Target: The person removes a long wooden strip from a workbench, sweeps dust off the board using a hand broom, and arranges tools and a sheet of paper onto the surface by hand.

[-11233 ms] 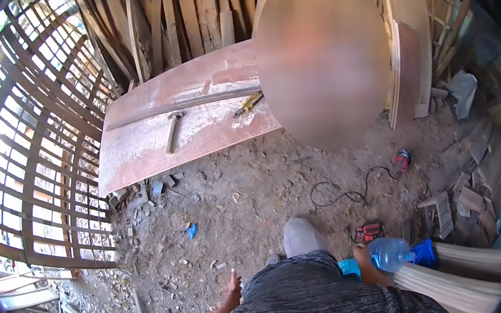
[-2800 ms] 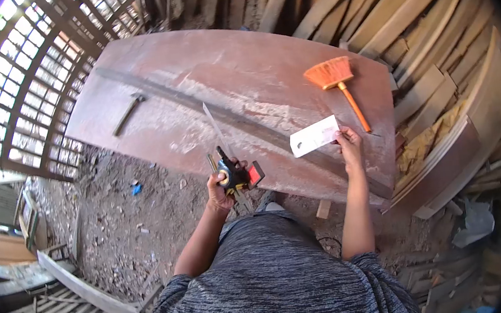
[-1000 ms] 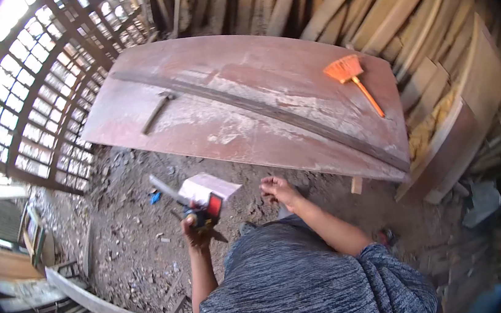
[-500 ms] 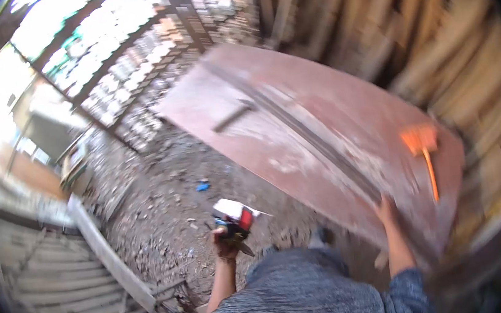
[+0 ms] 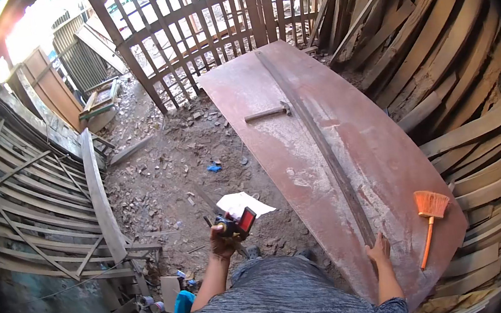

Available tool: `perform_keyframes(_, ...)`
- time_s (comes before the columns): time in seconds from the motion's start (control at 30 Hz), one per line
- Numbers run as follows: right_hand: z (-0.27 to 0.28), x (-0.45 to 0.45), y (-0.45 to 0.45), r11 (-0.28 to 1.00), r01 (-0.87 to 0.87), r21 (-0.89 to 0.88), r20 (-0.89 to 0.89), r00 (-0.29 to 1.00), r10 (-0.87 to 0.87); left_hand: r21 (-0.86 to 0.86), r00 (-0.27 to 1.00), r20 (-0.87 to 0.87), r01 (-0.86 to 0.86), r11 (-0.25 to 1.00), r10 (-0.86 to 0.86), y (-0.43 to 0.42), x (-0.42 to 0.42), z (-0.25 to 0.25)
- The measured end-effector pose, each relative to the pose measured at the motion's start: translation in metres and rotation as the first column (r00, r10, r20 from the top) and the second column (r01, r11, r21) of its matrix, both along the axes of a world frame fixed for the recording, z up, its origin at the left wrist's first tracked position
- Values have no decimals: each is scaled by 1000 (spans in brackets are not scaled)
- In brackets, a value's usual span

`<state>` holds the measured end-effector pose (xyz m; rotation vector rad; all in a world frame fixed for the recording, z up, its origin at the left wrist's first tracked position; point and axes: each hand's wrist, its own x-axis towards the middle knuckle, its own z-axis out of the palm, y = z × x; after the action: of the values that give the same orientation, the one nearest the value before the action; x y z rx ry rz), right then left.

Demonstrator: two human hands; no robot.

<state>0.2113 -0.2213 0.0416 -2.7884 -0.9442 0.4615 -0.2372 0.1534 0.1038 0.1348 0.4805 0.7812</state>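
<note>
My left hand (image 5: 222, 245) is closed around a black-and-red tool (image 5: 236, 223), held above the dirt floor; its exact kind is unclear. Just beyond it lies a white sheet (image 5: 246, 204). On the large reddish board (image 5: 378, 142) a long, narrow wooden strip (image 5: 319, 139) runs lengthwise. My right hand (image 5: 380, 252) is at the strip's near end, thumb and fingers about its edges. A hammer (image 5: 267, 114) lies on the board left of the strip, its head close to it. Right of my right hand is an orange brush with a handle (image 5: 432, 205).
Wooden planks (image 5: 435, 42) lean along the right side. A slatted gate (image 5: 205, 29) stands at the far end. At left are a slatted frame (image 5: 39, 199) and a leaning board (image 5: 102, 198). Rubble and a blue scrap (image 5: 213, 168) lie on the floor (image 5: 161, 185).
The view has turned and steadied, so the board now runs more steeply away from me. My left hand still holds the tool, and my right hand stays at the strip.
</note>
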Motion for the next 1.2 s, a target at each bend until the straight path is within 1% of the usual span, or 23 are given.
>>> perform_keyframes(0.07,17,-4,-2,997,-61,41,-8,998,62,-7,1000,18,-14,1000,14,-7,3,9)
perform_keyframes(0.17,25,-7,-11,985,-114,130,95,990,102,5,999,23,-43,999,43,-11,4,23)
perform_keyframes(0.27,36,-8,-12,970,-90,225,79,994,74,5,999,28,-43,999,43,-9,2,16)
perform_keyframes(0.37,33,-6,-19,942,-235,242,289,944,161,16,999,14,-53,998,53,-7,1,12)
perform_keyframes(0.4,36,-1,-21,923,-28,383,-239,962,129,23,999,3,-48,999,48,-7,1,14)
perform_keyframes(0.43,40,9,-23,892,219,395,-699,702,137,29,999,-6,-42,999,43,-7,0,16)
perform_keyframes(0.47,44,16,-25,858,435,274,-953,240,183,34,999,-17,-37,999,37,-7,0,18)
perform_keyframes(0.57,92,-17,2,887,462,-14,-1000,-21,-5,3,1000,21,-11,1000,11,-6,0,14)
perform_keyframes(0.6,92,-18,3,896,442,-34,-997,-79,1,9,1000,23,-12,1000,12,-5,1,15)
perform_keyframes(0.7,79,-34,5,902,428,66,-985,173,-10,22,1000,16,-22,1000,22,-8,0,14)
perform_keyframes(0.8,59,-45,5,934,315,168,-831,555,-37,30,999,10,-36,999,35,-10,-2,11)
perform_keyframes(0.83,52,-47,4,964,185,192,-636,772,-22,25,999,16,-36,999,35,-11,-2,12)
perform_keyframes(0.87,46,-47,2,983,51,175,-387,922,21,20,999,23,-37,999,36,-13,-2,12)
perform_keyframes(0.9,49,-52,5,990,-72,121,-112,990,86,10,999,45,-28,1000,27,-13,-4,6)
perform_keyframes(0.97,58,-56,11,997,-24,72,-121,992,32,-2,996,85,-6,1000,6,-9,-9,-6)
perform_keyframes(1.0,63,-60,16,999,1,48,-126,992,5,7,997,74,-13,1000,12,-8,-11,-4)
perform_keyframes(1.1,63,-60,23,997,-69,-25,-273,960,60,17,998,67,-25,1000,23,-9,-11,-4)
perform_keyframes(1.17,72,-74,26,1000,-4,25,-283,959,11,14,996,93,-17,1000,16,-6,-13,-5)
perform_keyframes(1.2,78,-85,29,998,30,49,-288,957,-14,28,998,64,-22,999,20,-5,-12,-5)
